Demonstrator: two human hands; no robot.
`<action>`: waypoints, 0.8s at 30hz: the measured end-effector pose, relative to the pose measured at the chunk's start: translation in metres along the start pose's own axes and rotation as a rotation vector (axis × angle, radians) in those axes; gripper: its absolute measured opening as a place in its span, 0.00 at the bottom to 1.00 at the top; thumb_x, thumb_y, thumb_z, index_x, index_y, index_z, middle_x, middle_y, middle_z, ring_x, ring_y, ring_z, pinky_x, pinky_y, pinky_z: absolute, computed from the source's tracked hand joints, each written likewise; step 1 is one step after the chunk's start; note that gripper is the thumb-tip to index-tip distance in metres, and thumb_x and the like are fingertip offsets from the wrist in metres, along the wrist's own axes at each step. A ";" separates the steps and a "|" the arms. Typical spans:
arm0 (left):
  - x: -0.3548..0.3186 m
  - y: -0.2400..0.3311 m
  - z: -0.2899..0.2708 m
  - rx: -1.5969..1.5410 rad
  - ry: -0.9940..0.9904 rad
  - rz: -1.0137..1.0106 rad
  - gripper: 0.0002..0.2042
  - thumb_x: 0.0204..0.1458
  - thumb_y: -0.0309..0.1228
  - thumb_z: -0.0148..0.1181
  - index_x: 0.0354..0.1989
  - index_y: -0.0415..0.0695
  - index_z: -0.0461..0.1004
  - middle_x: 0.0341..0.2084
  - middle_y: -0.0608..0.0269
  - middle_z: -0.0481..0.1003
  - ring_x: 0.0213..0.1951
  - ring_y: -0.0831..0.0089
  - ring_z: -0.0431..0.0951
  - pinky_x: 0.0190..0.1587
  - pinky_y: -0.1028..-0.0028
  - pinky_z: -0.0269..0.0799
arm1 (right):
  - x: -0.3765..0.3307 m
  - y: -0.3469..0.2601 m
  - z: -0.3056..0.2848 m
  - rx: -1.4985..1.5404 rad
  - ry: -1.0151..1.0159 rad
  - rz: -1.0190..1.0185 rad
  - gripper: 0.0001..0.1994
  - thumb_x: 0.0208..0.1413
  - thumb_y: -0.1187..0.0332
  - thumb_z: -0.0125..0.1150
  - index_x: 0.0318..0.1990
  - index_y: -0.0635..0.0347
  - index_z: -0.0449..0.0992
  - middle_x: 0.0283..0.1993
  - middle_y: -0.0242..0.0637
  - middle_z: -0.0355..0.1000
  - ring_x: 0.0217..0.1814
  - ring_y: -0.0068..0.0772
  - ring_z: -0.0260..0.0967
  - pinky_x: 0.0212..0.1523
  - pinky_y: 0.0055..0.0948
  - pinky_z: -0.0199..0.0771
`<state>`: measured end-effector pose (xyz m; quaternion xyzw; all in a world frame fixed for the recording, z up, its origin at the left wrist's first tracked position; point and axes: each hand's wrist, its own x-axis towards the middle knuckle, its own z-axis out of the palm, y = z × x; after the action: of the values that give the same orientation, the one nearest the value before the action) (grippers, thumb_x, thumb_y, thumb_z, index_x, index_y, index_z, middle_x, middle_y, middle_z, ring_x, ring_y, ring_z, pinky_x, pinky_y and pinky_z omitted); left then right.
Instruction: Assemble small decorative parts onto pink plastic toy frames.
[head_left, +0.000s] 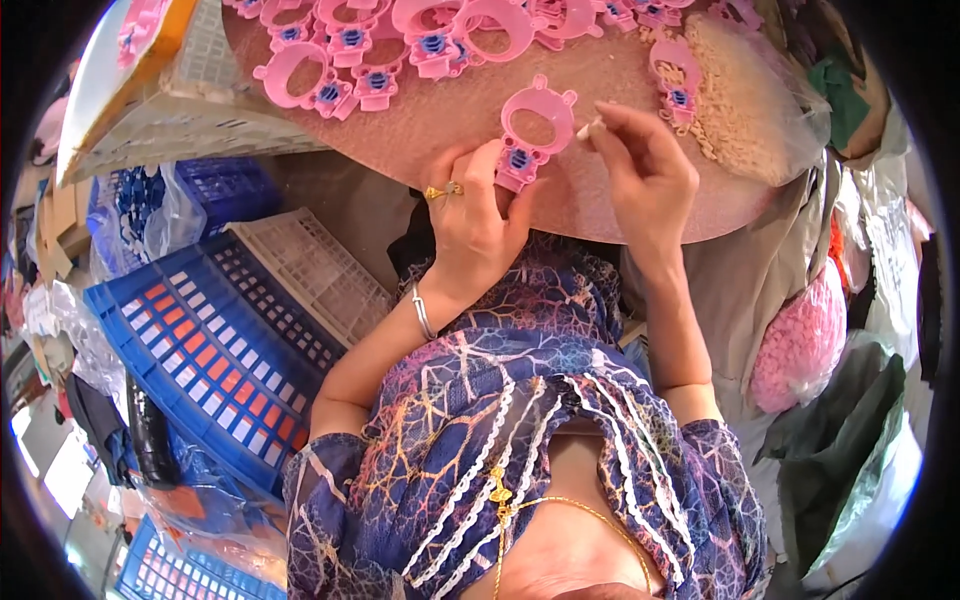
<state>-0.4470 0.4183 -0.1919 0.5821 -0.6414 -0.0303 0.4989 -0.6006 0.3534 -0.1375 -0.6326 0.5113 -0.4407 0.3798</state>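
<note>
Over the near part of the round table, my left hand [475, 215] is closed around the lower end of a pink plastic ring-shaped part [538, 122] with a blue piece set in its base. Just right of it, my right hand [645, 170] pinches a small cream-coloured piece [591, 130] between thumb and fingertips, apart from the ring. Many similar pink parts [378, 80] with blue inserts lie at the far left of the table. Another pink part [675, 85] rests beside a heap of small cream pieces [745, 110] on a clear plastic bag at the right.
The brown tabletop [440, 130] has a curved near edge. Left of me stand a blue plastic crate [200, 350] and a pale crate [210, 90]. A bag of pink pieces [800, 345] and a dark green sack [835, 450] are at the right.
</note>
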 end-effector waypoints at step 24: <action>0.001 -0.001 0.005 0.029 0.068 0.031 0.27 0.40 0.29 0.73 0.50 0.40 0.69 0.32 0.60 0.73 0.40 0.60 0.73 0.56 0.56 0.63 | -0.012 -0.018 0.013 -0.601 -0.130 -0.395 0.14 0.48 0.77 0.67 0.45 0.55 0.81 0.34 0.32 0.79 0.37 0.34 0.75 0.46 0.32 0.66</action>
<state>-0.4496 0.4146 -0.1946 0.5799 -0.6334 0.0066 0.5123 -0.5837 0.3687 -0.1265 -0.8291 0.4608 -0.2944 0.1161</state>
